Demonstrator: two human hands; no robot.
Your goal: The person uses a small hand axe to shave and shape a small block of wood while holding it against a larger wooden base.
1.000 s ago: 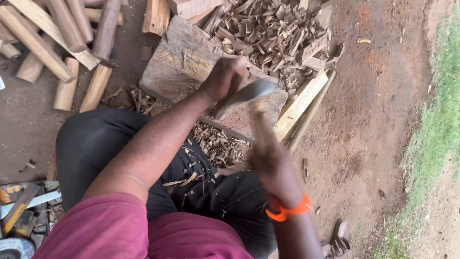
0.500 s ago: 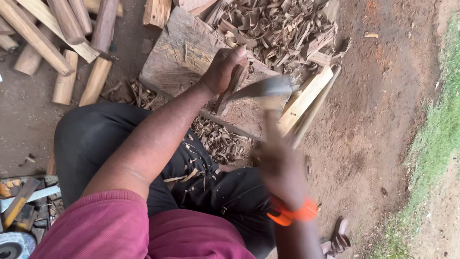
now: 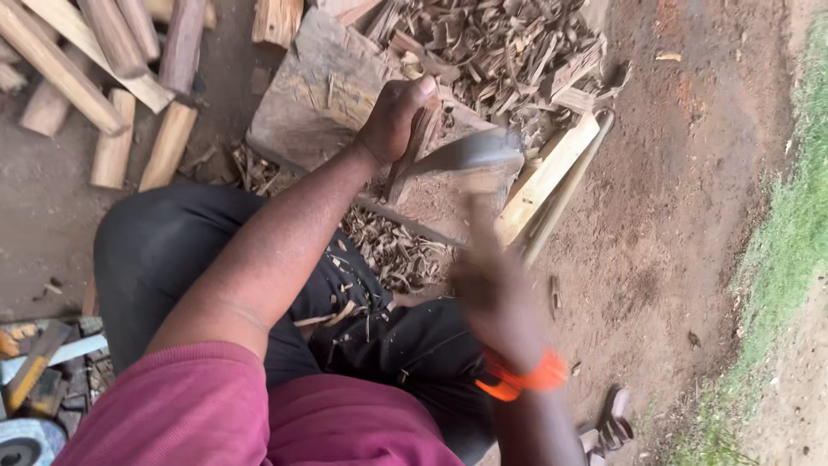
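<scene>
My left hand [image 3: 395, 116] grips a short stick of wood [image 3: 412, 148] standing upright on a big wooden chopping block [image 3: 323, 91]. My right hand [image 3: 498, 289], blurred with motion, holds the handle of a wide-bladed chopping tool [image 3: 466, 153]. Its grey blade lies just right of the stick, against its side. An orange band [image 3: 517, 380] circles my right wrist.
A heap of wood shavings [image 3: 509, 47] lies behind the block, and more chips [image 3: 392, 250] in front of it. Pale planks [image 3: 548, 177] lean at the block's right. Cut sticks [image 3: 95, 60] lie at top left. Tools [image 3: 39, 371] lie at lower left. Grass [image 3: 776, 285] borders the dirt on the right.
The blade has swung from near my left hand out to the right and slightly down along the stick. My right hand has dropped lower. The left hand stays on the stick.
</scene>
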